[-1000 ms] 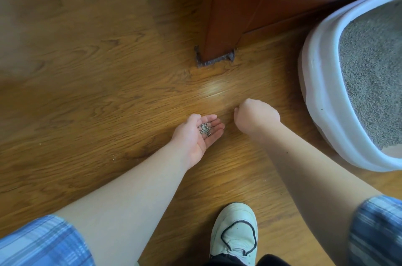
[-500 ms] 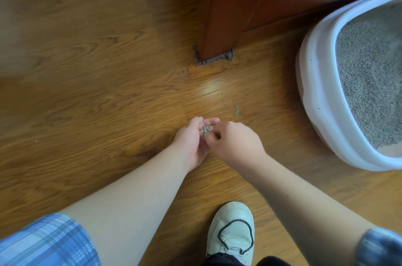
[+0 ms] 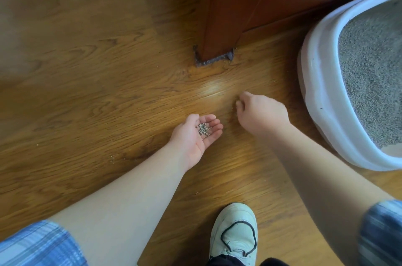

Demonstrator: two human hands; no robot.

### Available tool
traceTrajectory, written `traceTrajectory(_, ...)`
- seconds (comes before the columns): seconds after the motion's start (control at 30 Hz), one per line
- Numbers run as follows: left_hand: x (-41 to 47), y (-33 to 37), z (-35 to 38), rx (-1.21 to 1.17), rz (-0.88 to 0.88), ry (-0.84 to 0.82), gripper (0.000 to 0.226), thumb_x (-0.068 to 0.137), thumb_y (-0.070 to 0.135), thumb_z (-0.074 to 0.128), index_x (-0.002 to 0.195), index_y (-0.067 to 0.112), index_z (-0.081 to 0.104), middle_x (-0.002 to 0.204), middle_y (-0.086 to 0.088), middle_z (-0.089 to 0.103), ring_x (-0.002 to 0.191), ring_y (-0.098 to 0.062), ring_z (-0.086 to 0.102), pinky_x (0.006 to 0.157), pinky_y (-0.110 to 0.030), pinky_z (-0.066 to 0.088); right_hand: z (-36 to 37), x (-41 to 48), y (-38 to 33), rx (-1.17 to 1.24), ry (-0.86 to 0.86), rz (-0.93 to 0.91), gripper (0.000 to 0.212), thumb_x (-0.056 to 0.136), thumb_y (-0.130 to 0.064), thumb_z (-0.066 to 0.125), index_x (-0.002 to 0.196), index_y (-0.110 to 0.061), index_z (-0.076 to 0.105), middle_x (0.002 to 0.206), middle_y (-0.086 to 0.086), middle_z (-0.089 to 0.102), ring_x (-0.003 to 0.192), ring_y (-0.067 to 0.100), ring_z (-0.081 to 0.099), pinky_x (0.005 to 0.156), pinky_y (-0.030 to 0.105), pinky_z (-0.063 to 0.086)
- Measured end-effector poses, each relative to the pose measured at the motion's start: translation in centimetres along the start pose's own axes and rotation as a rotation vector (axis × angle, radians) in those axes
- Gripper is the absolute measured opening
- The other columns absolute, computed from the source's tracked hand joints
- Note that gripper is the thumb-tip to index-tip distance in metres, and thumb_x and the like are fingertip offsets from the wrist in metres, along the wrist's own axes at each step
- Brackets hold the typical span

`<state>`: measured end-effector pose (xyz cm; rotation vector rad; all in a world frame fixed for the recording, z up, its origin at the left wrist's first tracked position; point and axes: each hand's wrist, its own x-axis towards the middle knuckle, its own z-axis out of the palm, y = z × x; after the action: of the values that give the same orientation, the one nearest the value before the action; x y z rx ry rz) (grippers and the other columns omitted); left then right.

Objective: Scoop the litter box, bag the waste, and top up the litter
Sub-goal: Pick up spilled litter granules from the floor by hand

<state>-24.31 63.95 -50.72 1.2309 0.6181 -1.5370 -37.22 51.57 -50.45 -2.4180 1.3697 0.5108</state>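
you have nothing to read here: no words, brands, numbers or signs show. the litter box (image 3: pixel 322 91) has a plain white rim, and the shoe (image 3: pixel 233 233), below and left of the litter box, carries only a black looped line, not a letter.

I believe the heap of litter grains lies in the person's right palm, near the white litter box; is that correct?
Not quite: the head view shows the grains in the palm of the left hand, near the litter box; the right hand reaches to the floor.
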Motion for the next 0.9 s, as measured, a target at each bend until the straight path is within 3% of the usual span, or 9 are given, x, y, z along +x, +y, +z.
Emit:
traceTrajectory(0.1, -0.1, 0.1, -0.3, 0.001, 0.001, 0.003, 0.041, 0.105, 0.021, 0.033, 0.098, -0.003, 0.065, 0.088, -0.018, 0.068, 0.082, -0.028, 0.070, 0.078, -0.037, 0.061, -0.6, 0.7, -0.5, -0.102, -0.111, -0.059, 0.031, 0.097, -0.036, 0.035, 0.120, -0.022, 0.051, 0.087, 0.001, 0.064, 0.074, 0.026, 0.061, 0.063, 0.035, 0.049)
traceTrajectory(0.23, -0.2, 0.1, -0.6, 0.006, -0.002, 0.021, 0.038, 0.103, 0.019, 0.035, 0.097, -0.004, 0.066, 0.090, -0.019, 0.069, 0.079, -0.028, 0.071, 0.074, -0.036, 0.062, -1.0, 0.8, -1.7, -0.453, -0.251, -0.104, 0.048, 0.094, -0.026, 0.041, 0.142, -0.021, 0.042, 0.088, 0.000, 0.058, 0.071, 0.022, 0.055, 0.050, 0.030, 0.033)
traceTrajectory(0.37, -0.3, 0.1, -0.8, 0.003, -0.012, 0.030, 0.037, 0.102, 0.017, 0.036, 0.095, -0.004, 0.067, 0.088, -0.020, 0.069, 0.079, -0.028, 0.070, 0.076, -0.037, 0.062, -0.9, 1.2, -2.9, -0.689, -0.361, -0.149, 0.062, 0.101, -0.034, 0.044, 0.156, -0.016, 0.023, 0.121, 0.003, 0.064, 0.098, 0.024, 0.063, 0.050, 0.033, 0.030)
traceTrajectory(0.47, -0.2, 0.1, -1.0, 0.001, -0.017, 0.025, 0.037, 0.102, 0.018, 0.036, 0.098, -0.004, 0.066, 0.090, -0.020, 0.070, 0.080, -0.029, 0.071, 0.077, -0.038, 0.061, -0.5, 1.8, -2.7, -0.718, -0.351, -0.194, 0.049, 0.102, -0.032, 0.050, 0.148, -0.018, 0.041, 0.117, 0.000, 0.067, 0.100, 0.023, 0.066, 0.053, 0.032, 0.033)
traceTrajectory(0.57, -0.2, 0.0, -1.2, 0.006, -0.023, 0.025, 0.038, 0.103, 0.019, 0.036, 0.100, -0.004, 0.066, 0.093, -0.021, 0.069, 0.083, -0.029, 0.071, 0.079, -0.038, 0.061, -0.2, 1.9, -1.9, -0.685, -0.292, -0.211, 0.018, 0.100, -0.026, 0.055, 0.113, -0.025, 0.066, 0.086, -0.007, 0.065, 0.075, 0.018, 0.063, 0.046, 0.030, 0.028)
traceTrajectory(0.67, -0.2, -0.2, -1.0, 0.006, -0.021, 0.018, 0.038, 0.103, 0.018, 0.035, 0.102, -0.004, 0.065, 0.093, -0.021, 0.069, 0.085, -0.030, 0.070, 0.084, -0.040, 0.060, -0.3, 2.0, -1.3, -0.578, -0.254, -0.213, 0.018, 0.101, -0.024, 0.049, 0.104, -0.026, 0.067, 0.073, -0.007, 0.054, 0.070, 0.019, 0.061, 0.047, 0.030, 0.034)
traceTrajectory(0.77, -0.2, -0.3, -0.7, 0.005, -0.027, 0.010, 0.038, 0.103, 0.018, 0.035, 0.104, -0.005, 0.065, 0.093, -0.022, 0.069, 0.084, -0.030, 0.070, 0.084, -0.040, 0.060, -0.4, 1.9, -0.9, -0.458, -0.234, -0.225, 0.022, 0.103, -0.024, 0.042, 0.109, -0.027, 0.062, 0.078, -0.007, 0.051, 0.079, 0.021, 0.063, 0.056, 0.031, 0.043)
traceTrajectory(0.9, 0.0, -0.6, 0.1, 0.029, -0.036, 0.009, 0.040, 0.104, 0.019, 0.033, 0.109, -0.006, 0.064, 0.098, -0.022, 0.068, 0.084, -0.029, 0.070, 0.080, -0.038, 0.061, -0.5, 2.0, -0.7, -0.301, -0.216, -0.142, 0.026, 0.099, -0.030, 0.042, 0.093, -0.026, 0.067, 0.075, -0.006, 0.056, 0.069, 0.020, 0.057, 0.052, 0.029, 0.037)
